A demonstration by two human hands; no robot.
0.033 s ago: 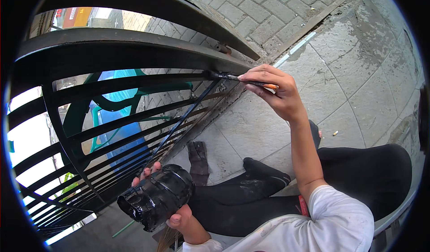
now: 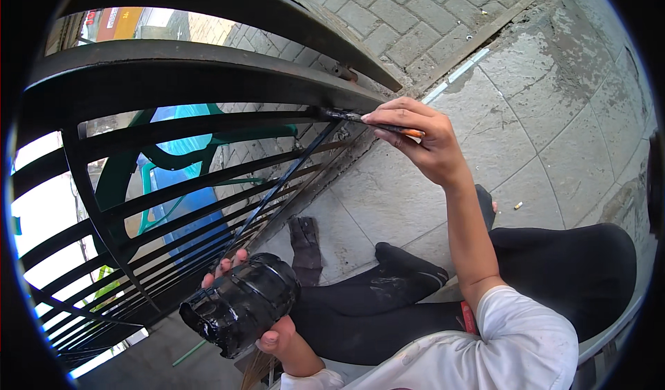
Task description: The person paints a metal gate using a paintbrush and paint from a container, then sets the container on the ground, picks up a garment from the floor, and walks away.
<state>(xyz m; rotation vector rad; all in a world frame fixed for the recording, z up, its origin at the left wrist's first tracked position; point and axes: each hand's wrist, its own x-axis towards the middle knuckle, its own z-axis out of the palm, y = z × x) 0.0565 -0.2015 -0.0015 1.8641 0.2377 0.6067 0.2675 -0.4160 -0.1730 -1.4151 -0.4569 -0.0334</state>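
My right hand (image 2: 424,140) pinches a small paintbrush (image 2: 352,117) with an orange-tipped handle. The dark bristles touch the black metal gate (image 2: 201,78), where a horizontal bar meets the upright near its right end. Lower left, my left hand (image 2: 280,336) wraps around a ribbed container (image 2: 242,303) smeared with glossy black paint. Its fingers show beyond the container and its thumb on the near side; the palm is hidden. The container lies tilted, with its ragged cut end toward the left, and its inside cannot be seen.
A dark rag (image 2: 305,251) lies on the tiled floor (image 2: 512,140) by the gate. Behind the bars stand a green plastic chair (image 2: 118,175) and something blue (image 2: 183,213). My bent legs (image 2: 374,293) in black trousers are below. Grey paving (image 2: 415,16) lies beyond the gate.
My right hand and the brush have shifted slightly left along the bar. The container in my left hand has moved a touch left.
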